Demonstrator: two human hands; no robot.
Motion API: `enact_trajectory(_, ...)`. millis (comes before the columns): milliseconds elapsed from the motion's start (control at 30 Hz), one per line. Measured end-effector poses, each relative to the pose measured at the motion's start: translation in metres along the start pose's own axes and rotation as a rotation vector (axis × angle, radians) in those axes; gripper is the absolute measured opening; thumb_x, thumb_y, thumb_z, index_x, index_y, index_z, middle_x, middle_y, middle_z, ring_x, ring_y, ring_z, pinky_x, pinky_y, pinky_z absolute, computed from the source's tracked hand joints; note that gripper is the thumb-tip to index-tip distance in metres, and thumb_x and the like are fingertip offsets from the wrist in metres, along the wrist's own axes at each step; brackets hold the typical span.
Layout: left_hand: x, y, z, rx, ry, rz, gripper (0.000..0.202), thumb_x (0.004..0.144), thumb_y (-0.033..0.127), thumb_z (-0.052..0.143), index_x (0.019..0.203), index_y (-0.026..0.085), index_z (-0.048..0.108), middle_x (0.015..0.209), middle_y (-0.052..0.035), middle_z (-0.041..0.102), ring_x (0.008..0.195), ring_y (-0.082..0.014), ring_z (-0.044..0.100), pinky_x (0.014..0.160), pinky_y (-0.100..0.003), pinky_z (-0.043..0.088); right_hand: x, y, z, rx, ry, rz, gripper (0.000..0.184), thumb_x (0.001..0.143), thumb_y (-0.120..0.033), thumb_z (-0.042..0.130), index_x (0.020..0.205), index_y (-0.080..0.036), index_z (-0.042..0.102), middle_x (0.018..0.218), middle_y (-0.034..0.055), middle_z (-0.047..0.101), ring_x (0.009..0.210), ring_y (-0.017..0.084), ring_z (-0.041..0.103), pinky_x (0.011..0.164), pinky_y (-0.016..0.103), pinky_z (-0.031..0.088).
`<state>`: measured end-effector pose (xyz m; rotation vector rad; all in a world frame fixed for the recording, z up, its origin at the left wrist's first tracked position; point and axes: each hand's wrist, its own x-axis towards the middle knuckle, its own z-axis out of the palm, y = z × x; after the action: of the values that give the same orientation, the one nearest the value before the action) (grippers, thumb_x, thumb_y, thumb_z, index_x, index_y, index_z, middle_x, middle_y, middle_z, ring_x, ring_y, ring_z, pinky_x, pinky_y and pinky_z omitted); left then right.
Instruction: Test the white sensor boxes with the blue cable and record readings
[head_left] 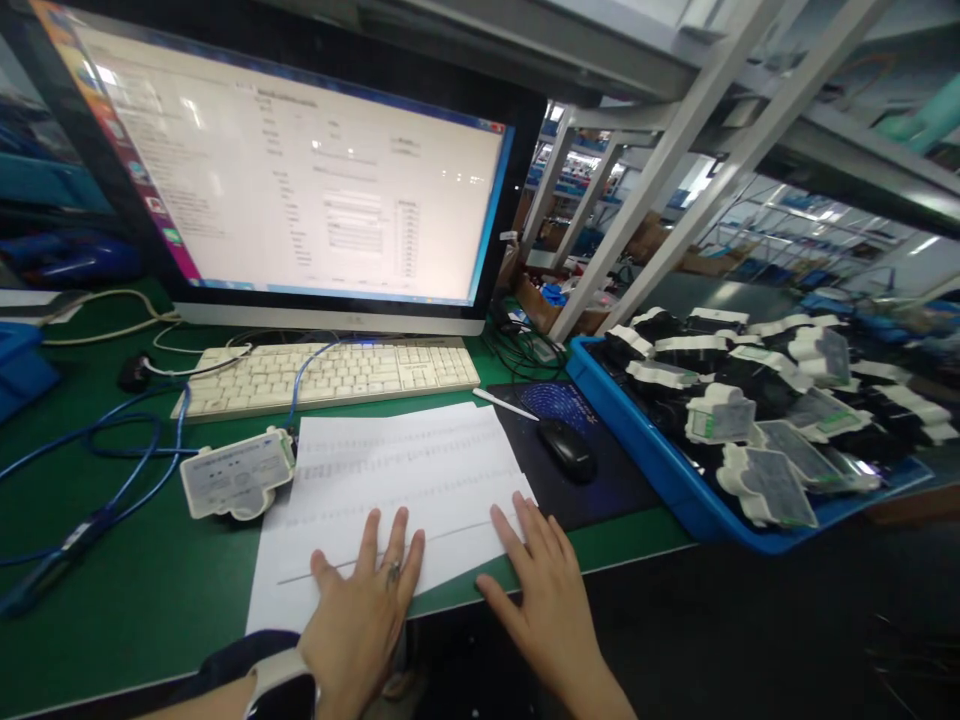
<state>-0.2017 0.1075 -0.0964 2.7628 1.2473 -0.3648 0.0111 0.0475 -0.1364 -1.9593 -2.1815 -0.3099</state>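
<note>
I see my left hand [365, 608] and right hand [546, 598] both released, lying flat with fingers spread on the white printed paper sheet [390, 490] on the green worktop [135, 590], just below the cream keyboard [330, 375].

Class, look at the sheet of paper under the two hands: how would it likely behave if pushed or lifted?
The sheet of paper looks thin and flat, so it would probably flop when lifted. On the smooth green mat it likely slides easily. The left hand and right hand rest on it.
</note>
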Motion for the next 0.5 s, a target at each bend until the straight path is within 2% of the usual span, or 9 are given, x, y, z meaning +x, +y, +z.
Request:
enact_trajectory(100,0.003,0.004,-0.007,0.035,-0.018,0.027,0.058,0.085,0.023,0.05,0.139,0.027,0.031,0.144,-0.0186,0.031,0.127,-0.0453,0.033,0.081,-0.07,0.04,-0.002,0.004,0.002,0.046,0.027,0.008,0.072,0.086,-0.047,0.048,0.145,-0.017,0.019,0.144,0.0138,0.035,0.131,0.029,0.034,0.102,0.049,0.037)
enact_trajectory(167,0.008,0.009,-0.012,0.06,-0.042,0.031,0.082,0.073,0.035,0.068,0.141,0.027,0.024,0.141,-0.0231,0.034,0.124,-0.0493,0.035,0.087,-0.07,0.035,-0.003,0.005,0.002,0.072,0.051,0.009,0.075,0.087,-0.045,0.048,0.146,-0.012,0.015,0.141,0.0151,0.039,0.131,0.028,0.035,0.102,0.048,0.037)
enact_trajectory(233,0.015,0.016,-0.016,0.077,-0.095,0.024,0.109,0.057,0.047,0.079,0.142,0.028,0.013,0.139,-0.0274,0.036,0.119,-0.0532,0.038,0.089,-0.071,0.031,-0.003,0.007,0.002,0.086,0.063,0.0,0.073,0.088,-0.042,0.048,0.145,-0.011,0.016,0.139,0.0157,0.042,0.13,0.027,0.037,0.101,0.048,0.039)
enact_trajectory(300,0.025,0.026,-0.016,0.097,-0.142,0.03,0.121,0.05,0.058,0.079,0.142,0.028,0.006,0.136,-0.031,0.038,0.115,-0.0548,0.042,0.088,-0.073,0.027,-0.002,0.008,0.001,0.095,0.061,-0.015,0.068,0.088,-0.041,0.048,0.144,-0.012,0.022,0.138,0.0154,0.043,0.129,0.028,0.038,0.101,0.049,0.039)
enact_trajectory(400,0.04,0.042,-0.015,0.143,-0.149,0.051,0.124,0.049,0.069,0.072,0.142,0.024,0.004,0.127,-0.0337,0.047,0.113,-0.0539,0.045,0.09,-0.076,0.019,-0.001,0.009,0.0,0.105,0.061,-0.025,0.062,0.088,-0.04,0.049,0.141,-0.014,0.03,0.138,0.0148,0.043,0.128,0.028,0.04,0.1,0.049,0.04)
enact_trajectory(500,0.053,0.056,-0.015,0.199,-0.181,0.036,0.13,0.046,0.073,0.07,0.142,0.018,0.003,0.114,-0.0337,0.057,0.105,-0.053,0.052,0.089,-0.076,0.017,-0.001,0.01,0.0,0.096,0.062,-0.028,0.057,0.089,-0.039,0.048,0.138,-0.014,0.034,0.138,0.0143,0.043,0.128,0.027,0.039,0.1,0.048,0.04)
